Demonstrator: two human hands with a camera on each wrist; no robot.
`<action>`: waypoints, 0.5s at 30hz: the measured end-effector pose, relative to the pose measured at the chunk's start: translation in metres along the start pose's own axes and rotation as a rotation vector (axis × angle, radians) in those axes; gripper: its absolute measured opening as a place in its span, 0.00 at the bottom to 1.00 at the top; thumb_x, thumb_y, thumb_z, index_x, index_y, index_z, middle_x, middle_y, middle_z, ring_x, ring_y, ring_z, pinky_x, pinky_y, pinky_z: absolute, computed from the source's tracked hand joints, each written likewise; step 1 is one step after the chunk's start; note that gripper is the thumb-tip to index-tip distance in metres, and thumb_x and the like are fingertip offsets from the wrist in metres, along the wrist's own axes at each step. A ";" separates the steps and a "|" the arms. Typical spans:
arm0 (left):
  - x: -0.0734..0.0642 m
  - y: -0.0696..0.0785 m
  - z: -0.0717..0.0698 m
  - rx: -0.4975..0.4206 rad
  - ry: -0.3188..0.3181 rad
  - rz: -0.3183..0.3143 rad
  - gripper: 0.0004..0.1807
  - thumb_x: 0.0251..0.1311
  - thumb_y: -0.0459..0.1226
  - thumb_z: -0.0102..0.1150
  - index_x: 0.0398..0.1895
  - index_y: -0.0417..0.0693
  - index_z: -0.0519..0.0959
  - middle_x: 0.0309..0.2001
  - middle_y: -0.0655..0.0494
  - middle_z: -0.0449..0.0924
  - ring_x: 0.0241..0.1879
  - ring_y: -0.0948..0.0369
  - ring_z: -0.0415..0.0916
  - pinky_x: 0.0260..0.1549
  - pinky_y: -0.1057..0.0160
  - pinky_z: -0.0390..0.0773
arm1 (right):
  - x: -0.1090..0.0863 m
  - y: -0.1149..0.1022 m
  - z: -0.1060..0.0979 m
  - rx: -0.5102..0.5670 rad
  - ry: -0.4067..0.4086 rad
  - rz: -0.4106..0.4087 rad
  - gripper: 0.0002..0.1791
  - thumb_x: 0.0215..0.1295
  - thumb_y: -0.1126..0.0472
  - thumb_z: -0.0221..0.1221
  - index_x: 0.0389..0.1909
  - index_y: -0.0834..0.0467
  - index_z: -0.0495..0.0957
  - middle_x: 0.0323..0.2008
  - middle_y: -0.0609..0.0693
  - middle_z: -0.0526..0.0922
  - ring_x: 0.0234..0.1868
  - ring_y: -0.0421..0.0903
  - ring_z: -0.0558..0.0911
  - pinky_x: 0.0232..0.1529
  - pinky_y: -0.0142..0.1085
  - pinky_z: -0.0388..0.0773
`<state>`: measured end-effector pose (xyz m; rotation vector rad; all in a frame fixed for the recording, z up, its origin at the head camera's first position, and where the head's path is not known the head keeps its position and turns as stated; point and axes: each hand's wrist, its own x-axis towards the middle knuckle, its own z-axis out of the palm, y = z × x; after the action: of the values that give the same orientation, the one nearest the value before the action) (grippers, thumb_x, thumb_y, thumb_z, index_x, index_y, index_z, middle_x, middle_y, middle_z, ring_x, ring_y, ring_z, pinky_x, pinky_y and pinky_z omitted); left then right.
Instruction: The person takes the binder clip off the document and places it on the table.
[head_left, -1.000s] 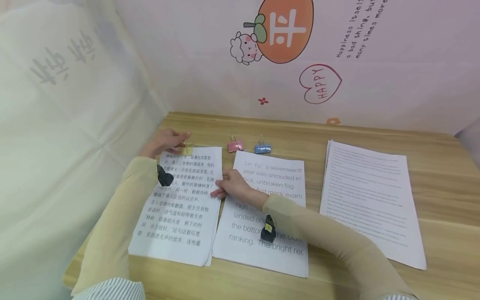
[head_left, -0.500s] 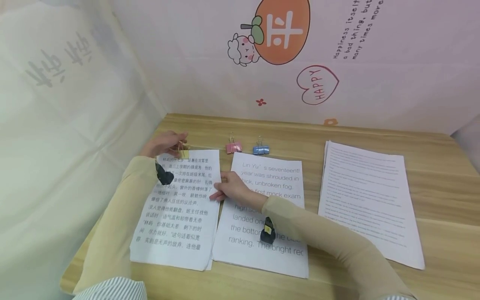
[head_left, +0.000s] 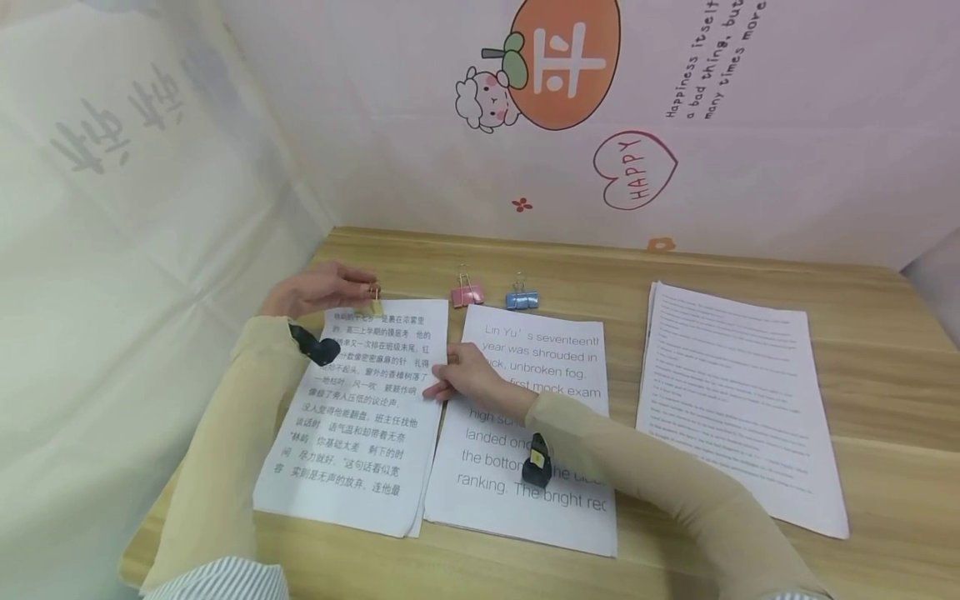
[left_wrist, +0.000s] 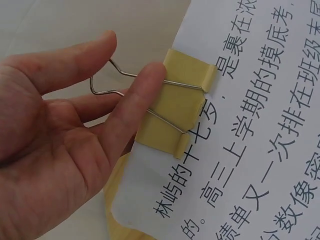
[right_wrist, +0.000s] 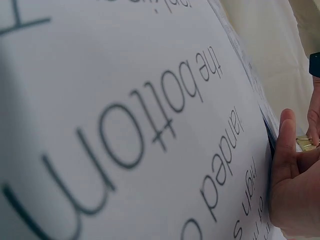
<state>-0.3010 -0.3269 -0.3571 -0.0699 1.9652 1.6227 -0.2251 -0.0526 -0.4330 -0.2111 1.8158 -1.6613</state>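
Observation:
My left hand (head_left: 318, 287) holds a yellow binder clip (left_wrist: 172, 100) on the top edge of the left paper stack (head_left: 352, 408), printed with Chinese characters. In the left wrist view one finger lies across the clip's front, the thumb touches its wire handles, and other fingers are behind it. My right hand (head_left: 468, 375) rests its fingertips on that stack's right edge, its palm over the middle paper stack (head_left: 517, 521), printed in large English letters. The yellow clip is partly hidden by my left hand in the head view.
Behind the middle stack lie a pink binder clip (head_left: 467, 295) and a blue binder clip (head_left: 522, 299). A third paper stack (head_left: 738, 400) with small print lies to the right. A printed cloth (head_left: 420, 167) hangs behind the wooden table (head_left: 885, 358).
My left hand has shifted slightly, with its fingers changing position on the yellow clip. The left stack's top edge has moved a little right. My right hand stays nearly still.

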 end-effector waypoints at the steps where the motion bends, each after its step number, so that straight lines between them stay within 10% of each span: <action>1: -0.001 -0.001 -0.001 -0.008 0.009 0.002 0.31 0.67 0.28 0.47 0.71 0.31 0.50 0.71 0.36 0.52 0.49 0.66 0.78 0.54 0.65 0.77 | 0.000 0.000 0.000 -0.001 -0.002 0.000 0.19 0.68 0.67 0.50 0.60 0.61 0.68 0.38 0.63 0.85 0.25 0.40 0.85 0.27 0.29 0.82; 15: -0.002 -0.010 0.002 0.093 0.102 0.058 0.35 0.60 0.31 0.58 0.67 0.27 0.55 0.56 0.42 0.77 0.41 0.66 0.82 0.47 0.69 0.80 | 0.002 0.002 0.002 -0.047 0.026 0.014 0.19 0.68 0.67 0.50 0.59 0.61 0.68 0.38 0.62 0.85 0.24 0.40 0.85 0.25 0.29 0.82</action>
<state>-0.2951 -0.3287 -0.3652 -0.0610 2.1365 1.5897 -0.2243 -0.0552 -0.4355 -0.1977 1.8729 -1.6206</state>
